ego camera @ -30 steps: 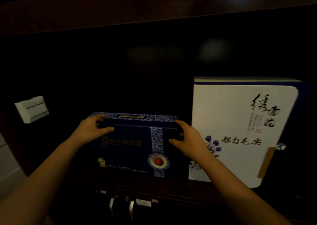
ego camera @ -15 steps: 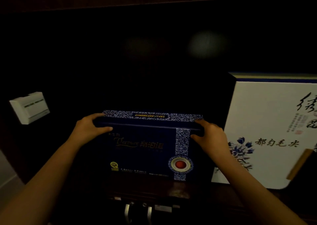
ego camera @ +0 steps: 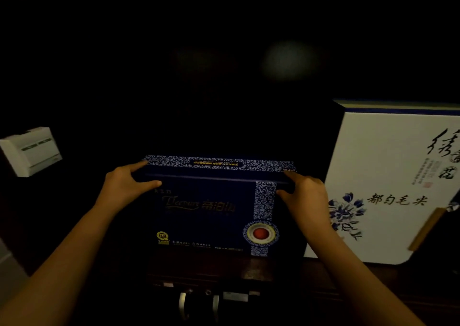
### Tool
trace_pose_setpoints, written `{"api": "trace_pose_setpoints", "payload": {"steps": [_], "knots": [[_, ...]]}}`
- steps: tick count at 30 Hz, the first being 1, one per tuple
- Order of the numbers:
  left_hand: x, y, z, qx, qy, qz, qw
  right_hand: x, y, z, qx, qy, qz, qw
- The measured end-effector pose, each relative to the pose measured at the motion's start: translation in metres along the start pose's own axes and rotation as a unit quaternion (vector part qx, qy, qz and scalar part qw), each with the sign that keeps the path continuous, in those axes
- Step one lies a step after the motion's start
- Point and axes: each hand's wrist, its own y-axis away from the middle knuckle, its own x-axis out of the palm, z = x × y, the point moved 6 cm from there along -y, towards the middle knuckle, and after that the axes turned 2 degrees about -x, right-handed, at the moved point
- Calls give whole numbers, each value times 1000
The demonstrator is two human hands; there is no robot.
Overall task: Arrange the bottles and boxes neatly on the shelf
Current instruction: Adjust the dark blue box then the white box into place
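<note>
A dark blue box with a patterned band and a red round seal stands upright on the dark wooden shelf. My left hand grips its upper left corner, thumb on the front and fingers over the top. My right hand grips the upper right corner the same way. To the right stands a large white box with blue flowers and black calligraphy, a dark gap apart from the blue box.
A white switch plate sits on the wall at the left. Metal handles show below the shelf's front edge. The back of the shelf is dark and little can be made out there.
The blue box, held at both corners, now stands apart from the white box; a second ago they were side by side. The view has shifted left, cutting off the white box.
</note>
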Motion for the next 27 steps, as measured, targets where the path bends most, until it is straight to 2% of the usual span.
{"api": "trace_pose_setpoints", "payload": {"steps": [7,15,18,20,22,24,27], "knots": [[8,4,-10,16,7,9,1000,-12,4,-6,0,3,-11,1000],[12,5,-11,22,-21,25,999,-11,11,-7,33,-6,27,999],[11,3,-15,9,-24,47,999,-18,14,-8,22,-8,75,997],[9,3,-30,30,-27,22,999,-35,15,-14,26,-4,111,994],[9,6,-58,73,-10,-9,997,-68,14,-31,52,-23,114,992],[16,11,-91,113,28,-10,993,-111,12,-58,66,-44,59,995],[37,24,-147,137,116,40,983,-182,11,-115,119,-26,-120,985]]}}
